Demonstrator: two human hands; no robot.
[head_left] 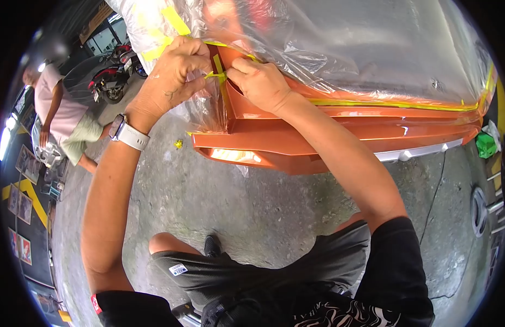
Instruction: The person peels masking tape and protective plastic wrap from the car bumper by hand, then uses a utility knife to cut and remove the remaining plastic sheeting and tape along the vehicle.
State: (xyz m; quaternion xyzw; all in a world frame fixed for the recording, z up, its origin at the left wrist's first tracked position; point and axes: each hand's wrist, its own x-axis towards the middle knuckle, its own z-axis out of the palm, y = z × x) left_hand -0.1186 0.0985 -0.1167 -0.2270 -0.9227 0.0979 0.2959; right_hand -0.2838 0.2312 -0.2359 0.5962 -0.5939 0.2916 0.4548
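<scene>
Beside orange bodywork (258,137), the left hand (173,76), grip closed, pinches yellow tape (217,76).

Left grip (176,76) pinching yellow tape (222,77); right grip (262,85) at orange bodywork (258,136); clear plastic sheeting (361,52) beyond.

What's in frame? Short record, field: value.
Left hand: fingers appear to pinch tape at the bumper corner
Right hand: next to the left, fingers at the orange edge; contact partly hidden
Tape colour: yellow
Bumper: orange, glossy, partly covered
Sheet: clear plastic, wrinkled, taped along its lower edge
Watch: left wrist, pale strap
Floor: grey, with a yellow wad below the corner
Background: person and motorcycles, picture left
</scene>
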